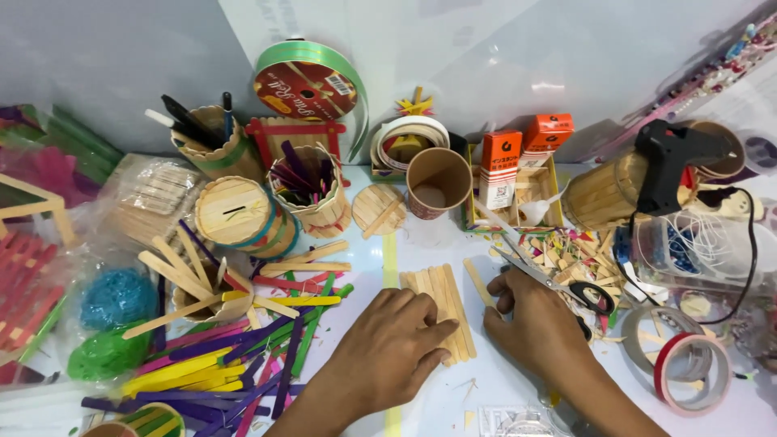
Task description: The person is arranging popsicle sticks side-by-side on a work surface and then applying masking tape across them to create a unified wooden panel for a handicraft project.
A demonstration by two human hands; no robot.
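on the white table (502, 388), near the middle, a row of plain craft sticks (437, 307) is pressed flat by the left hand (388, 352), fingers spread wide over it. its long way runs away from the person. the right hand (538, 328) is seen just right of it, curled around scissors (558, 285). one more loose stick (477, 282) lies between. about seven sticks are counted in the row.
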